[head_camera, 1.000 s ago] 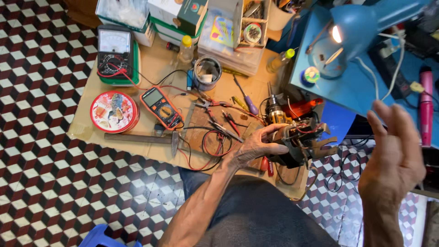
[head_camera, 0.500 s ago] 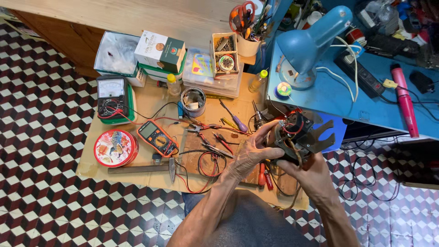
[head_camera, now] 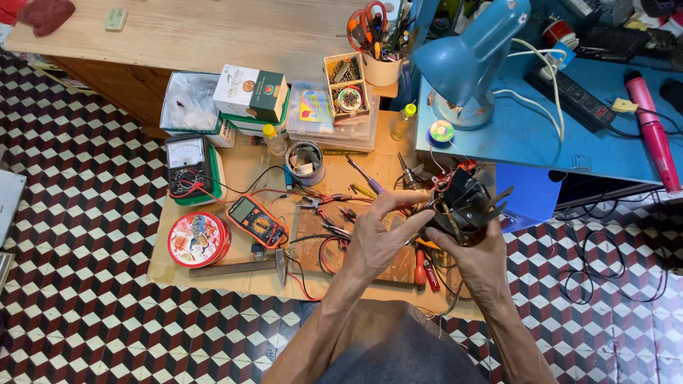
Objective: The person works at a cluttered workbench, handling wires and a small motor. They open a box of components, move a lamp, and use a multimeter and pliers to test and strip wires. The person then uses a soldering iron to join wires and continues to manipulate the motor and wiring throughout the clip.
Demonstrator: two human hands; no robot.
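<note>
I hold the motor part [head_camera: 461, 206] in front of me, above the low desk [head_camera: 245, 274], with both hands. My right hand [head_camera: 478, 257] is under it and supports it from below, the fingers closed around its lower side. My left hand [head_camera: 380, 238] reaches over from the left; its fingers are stretched along the top and touch the part near the red wires. So both grips are closed on the same thing, and it sits between them, a little nearer to my right hand.

The motor part is dark, almost black, with thin metal fins standing out to the right and thin wires on top. I cannot tell its finer details.

Just under my left hand lie pliers and screwdrivers [head_camera: 334, 213] on a wooden board. More to the left are an orange meter [head_camera: 257, 221], a hammer [head_camera: 238, 266] and a round red tin [head_camera: 199, 239]. Farther away stand a black meter [head_camera: 186, 164], a metal cup [head_camera: 306, 161], some boxes [head_camera: 250, 93] and a blue lamp [head_camera: 466, 60].
</note>
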